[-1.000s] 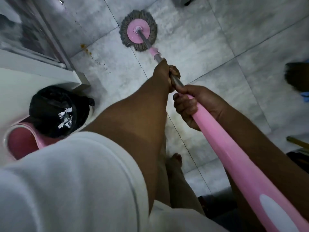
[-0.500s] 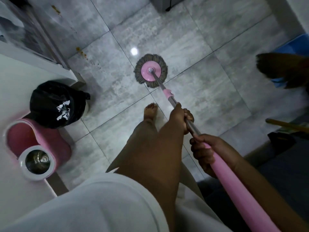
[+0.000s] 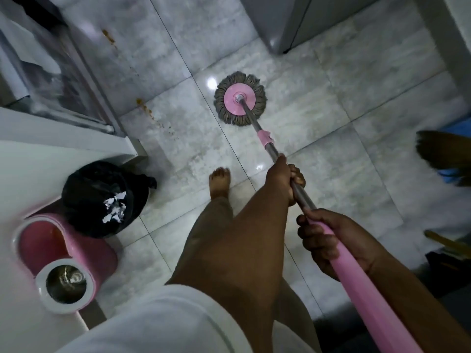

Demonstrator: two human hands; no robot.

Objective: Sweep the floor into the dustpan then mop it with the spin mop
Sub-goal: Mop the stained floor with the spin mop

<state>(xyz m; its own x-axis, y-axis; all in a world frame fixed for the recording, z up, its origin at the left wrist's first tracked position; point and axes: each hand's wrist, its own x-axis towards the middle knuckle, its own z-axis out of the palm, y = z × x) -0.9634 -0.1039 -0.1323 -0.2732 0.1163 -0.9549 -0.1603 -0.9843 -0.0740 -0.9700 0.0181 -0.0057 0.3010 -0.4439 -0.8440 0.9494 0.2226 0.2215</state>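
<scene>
Left hand [image 3: 285, 179] is gripping the metal shaft of the spin mop [image 3: 270, 146], fingers curled fully round it. Right hand [image 3: 331, 240] is gripping the pink handle just behind. Mop head [image 3: 240, 98] is resting on the tiled floor [image 3: 331, 110], well ahead of the fingers. Spin bucket [image 3: 63, 263] is sitting far left of them.

Both hands [image 3: 284, 182] [image 3: 328, 240] clenched, arms outstretched

- Mop head [image 3: 240, 98] rests on the floor [image 3: 331, 103], ahead of a bare foot [image 3: 219, 183].
- Bin bag [image 3: 102, 197] sits left of the foot.
- Spin bucket [image 3: 61, 263] lies just behind the bag.
- Broom [image 3: 443, 151] far right.
</scene>
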